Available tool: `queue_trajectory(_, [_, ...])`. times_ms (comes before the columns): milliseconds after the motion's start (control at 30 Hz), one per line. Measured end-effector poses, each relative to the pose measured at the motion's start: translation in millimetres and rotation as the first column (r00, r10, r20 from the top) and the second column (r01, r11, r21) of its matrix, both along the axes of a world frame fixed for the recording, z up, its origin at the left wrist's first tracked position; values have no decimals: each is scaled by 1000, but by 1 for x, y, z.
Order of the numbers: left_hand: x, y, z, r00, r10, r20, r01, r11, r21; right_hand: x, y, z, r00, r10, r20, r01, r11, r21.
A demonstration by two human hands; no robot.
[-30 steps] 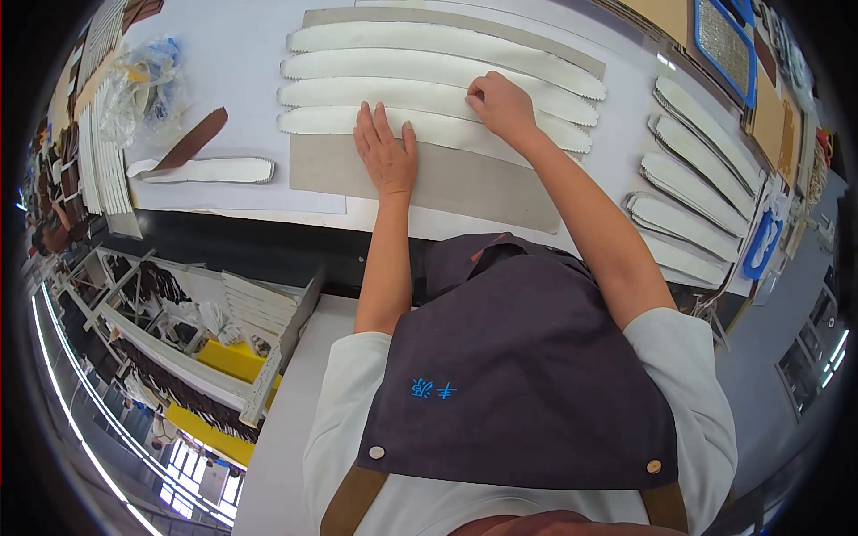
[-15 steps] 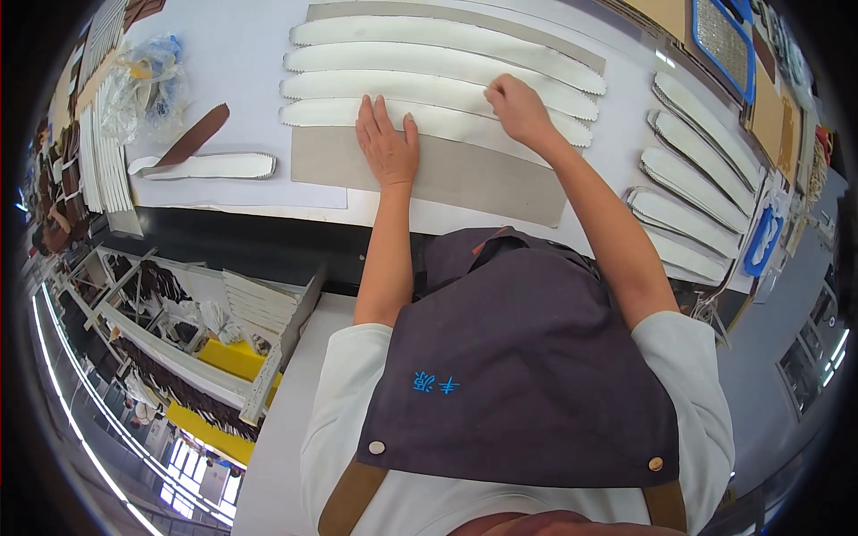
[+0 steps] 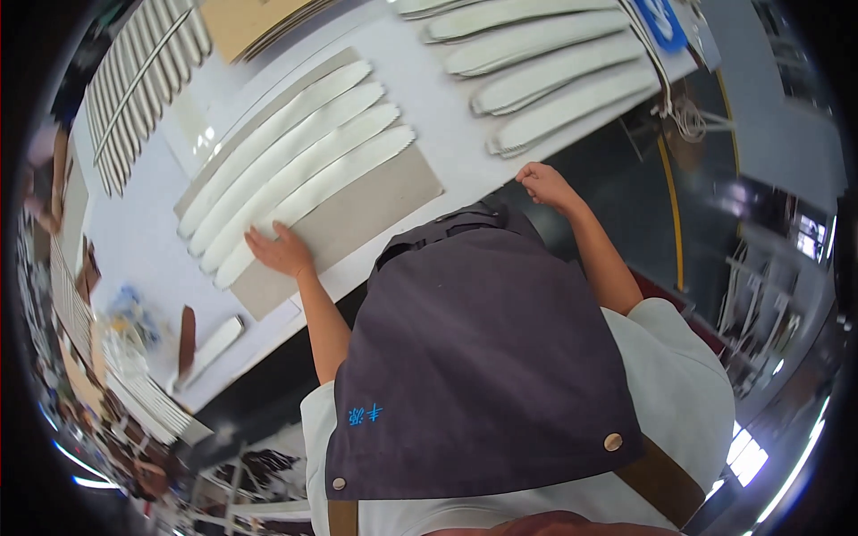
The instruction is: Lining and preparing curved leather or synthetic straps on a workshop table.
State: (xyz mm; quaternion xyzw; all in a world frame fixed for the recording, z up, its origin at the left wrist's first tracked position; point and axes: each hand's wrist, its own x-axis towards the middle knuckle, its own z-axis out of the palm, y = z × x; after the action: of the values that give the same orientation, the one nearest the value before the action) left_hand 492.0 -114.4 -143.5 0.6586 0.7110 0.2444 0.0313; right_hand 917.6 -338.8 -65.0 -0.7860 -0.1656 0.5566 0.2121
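Several long, curved white strips (image 3: 295, 165) with toothed ends lie side by side on a grey sheet (image 3: 375, 201) on the white table. My left hand (image 3: 281, 250) is open, its fingers spread over the near end of the lowest strips and the sheet. Away from the strips, my right hand (image 3: 547, 186) hangs beside the table's front edge with its fingers curled together. Whether anything small is in those fingers cannot be made out. Stacks of similar white strips (image 3: 545, 54) lie on the table beyond my right hand.
At left are a brown strip (image 3: 186, 341), a white strip (image 3: 214, 350) and a crumpled clear plastic bag (image 3: 125, 344). Rows of strips (image 3: 147, 80) and cardboard (image 3: 259, 22) sit at the back. A blue object (image 3: 660, 22) and cables (image 3: 686, 121) are at the table's right end.
My view has turned toward the right. My right hand has left the strips and moved right, past the table's edge. My left hand stays by the strips, now near their left ends.
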Motion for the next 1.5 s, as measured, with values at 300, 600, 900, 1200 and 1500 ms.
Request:
queue_trajectory(300, [0,4,11,1000,26,16,-22,980,-199,47,-128,-73,727,-399,558,415,904,105])
queue_trajectory(600, [-25,11,14,997,-70,-12,65,975,-213,25,-75,-74,843,-532,77,534,846,0])
queue_trajectory(900, [-81,82,26,997,30,-66,-41,985,-167,-102,98,-60,993,-89,81,37,866,498])
queue_trajectory(1200, [-139,106,-4,997,71,36,-55,943,-327,-117,175,-49,996,-92,-21,93,922,377])
queue_trajectory(1500, [-136,104,-7,988,147,37,-126,933,-337,-113,165,-62,968,-249,-40,250,925,287])
